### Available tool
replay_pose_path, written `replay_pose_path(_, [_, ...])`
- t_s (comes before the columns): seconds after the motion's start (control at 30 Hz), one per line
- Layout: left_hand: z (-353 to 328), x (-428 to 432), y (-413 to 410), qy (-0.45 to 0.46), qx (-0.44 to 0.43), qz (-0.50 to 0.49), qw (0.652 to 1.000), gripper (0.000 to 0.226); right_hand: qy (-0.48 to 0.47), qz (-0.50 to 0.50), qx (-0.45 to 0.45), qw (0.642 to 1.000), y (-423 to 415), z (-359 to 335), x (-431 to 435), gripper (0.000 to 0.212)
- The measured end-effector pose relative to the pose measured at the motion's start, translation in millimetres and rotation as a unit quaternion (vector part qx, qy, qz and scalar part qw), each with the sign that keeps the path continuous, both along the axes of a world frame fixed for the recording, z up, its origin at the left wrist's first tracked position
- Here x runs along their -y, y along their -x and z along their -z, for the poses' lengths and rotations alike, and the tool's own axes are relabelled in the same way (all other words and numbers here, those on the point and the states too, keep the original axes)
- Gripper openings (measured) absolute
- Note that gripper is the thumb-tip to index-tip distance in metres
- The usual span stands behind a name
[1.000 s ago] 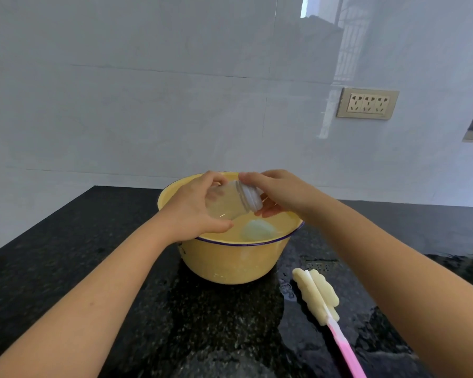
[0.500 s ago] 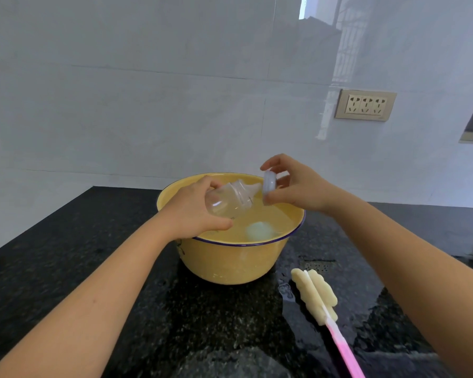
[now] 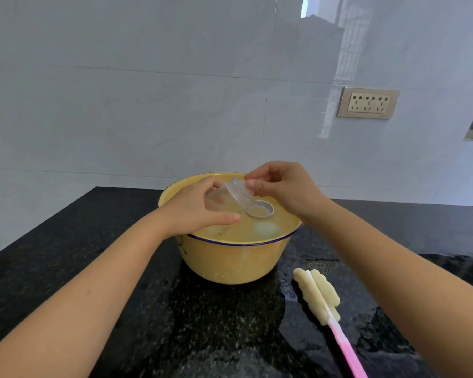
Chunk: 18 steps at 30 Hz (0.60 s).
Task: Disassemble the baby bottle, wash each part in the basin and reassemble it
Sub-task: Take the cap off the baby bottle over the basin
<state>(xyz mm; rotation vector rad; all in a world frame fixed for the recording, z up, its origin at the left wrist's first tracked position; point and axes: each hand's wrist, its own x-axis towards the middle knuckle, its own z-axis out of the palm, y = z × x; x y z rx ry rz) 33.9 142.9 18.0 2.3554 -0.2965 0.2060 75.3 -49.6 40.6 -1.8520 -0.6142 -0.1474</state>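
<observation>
Yellow basin [image 3: 230, 266] w/ a blue rim sits on the black speckled surface [image 3: 66, 268] and holds water.

Over the basin, the L hand [image 3: 200, 210] has the clear bottle [image 3: 231, 195]. Its grip is grasping the bottle's body, thumb on the near side, fingers behind. The bottle is tilted, w/ its bare mouth pointing down & toward the basin's right side. The mouth is just above the water or touching it; can't tell which.

The R hand [image 3: 287, 189] is over the basin's far-right part, fingers curled. Thumb & forefinger tips meet at the bottle's upper side. Can't tell if that grip is pinching the bottle wall, sth small, or nothing.

Inside the basin, under water by the near rim, lies a whitish round part [image 3: 266, 229]. It's blurred, so can't tell which part it is.

On the surface, right of the basin & nearer the person, lies a brush [image 3: 318, 294] w/ a pale sponge head & pink handle. The head end is toward the basin and the handle runs away from it. The surface around the brush looks wet.

On the wall behind the basin, up & to the right, is a socket plate [image 3: 367, 103].
</observation>
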Motion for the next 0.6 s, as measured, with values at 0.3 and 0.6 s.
replay_pose_path(0.3, [-1.1,3.1,-3.4,0.013,-0.034,0.021,0.999,0.044,-0.046,0.018,-0.004,0.999,4.0,-4.9,-8.2,0.013])
replay_pose_path(0.6, [-1.6,-2.6,-1.1,0.077,-0.014,0.013,0.997,0.039,-0.172,0.132,-0.073,0.973,-14.6,-9.6,19.9,0.005])
